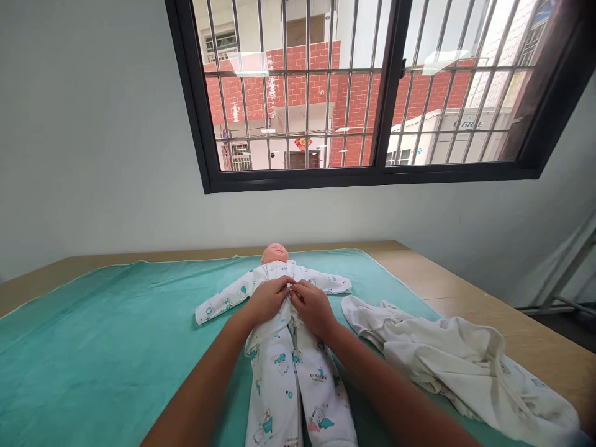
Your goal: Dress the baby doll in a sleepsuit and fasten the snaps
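Observation:
A baby doll [275, 253] lies on its back on a green cloth [116, 335], its head toward the wall. It wears a white printed baby top [235, 294] with the sleeves spread out, and white printed pants [274, 379] below. Over the middle of the chest, my left hand [270, 299] and my right hand [313, 305] meet at the fingertips. Both pinch at the front of the top; the exact bit of fabric or fastening between the fingers is hidden.
A crumpled white baby garment [447, 354] lies to the right, partly over the cloth and the wooden table [433, 282]. Behind the table is a wall with a barred window [298, 180]. A metal frame [565, 279] stands at the far right.

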Available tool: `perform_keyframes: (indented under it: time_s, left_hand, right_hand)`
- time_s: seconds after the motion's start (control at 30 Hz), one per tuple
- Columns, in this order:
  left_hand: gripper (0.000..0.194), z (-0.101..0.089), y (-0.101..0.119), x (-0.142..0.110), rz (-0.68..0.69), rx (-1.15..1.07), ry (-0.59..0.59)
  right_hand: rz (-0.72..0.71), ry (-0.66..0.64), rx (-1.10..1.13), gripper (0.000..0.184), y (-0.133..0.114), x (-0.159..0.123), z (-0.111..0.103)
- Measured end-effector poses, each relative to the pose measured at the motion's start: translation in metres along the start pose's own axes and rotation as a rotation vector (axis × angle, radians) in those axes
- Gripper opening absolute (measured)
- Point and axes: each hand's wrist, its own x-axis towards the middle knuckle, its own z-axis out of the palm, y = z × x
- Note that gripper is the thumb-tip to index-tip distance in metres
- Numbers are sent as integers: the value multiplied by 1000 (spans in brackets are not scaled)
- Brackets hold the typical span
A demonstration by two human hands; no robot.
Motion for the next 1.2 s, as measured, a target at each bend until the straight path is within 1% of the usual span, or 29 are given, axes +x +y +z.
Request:
perform_keyframes:
  time_s: [0.23,0.37,0.57,0.77,0.87,1.07,1.2]
  left_hand:
    - [37,3,1,0,-7,70,2]
    - [38,3,1,-1,-4,53,0]
    - [38,-1,-5,-1,33,17,-22]
    - [39,-2,-3,-3,31,42,-43]
    - [40,1,1,-4,26,73,-24]
    - [44,1,5,-5,-1,68,-25]
    - [45,-1,7,-6,-8,20,-4]
  right_hand:
    - [-4,-15,10,19,3,2,0]
    - [-24,-13,32,19,4,2,0]
    - [-48,10,73,19,6,1,1]
    - [-74,-23,117,21,9,3,-2]
    - [-51,-33,107,23,9,4,-3]
    - [20,2,90,17,7,4,1]
    - [138,47,111,15,5,5,3]
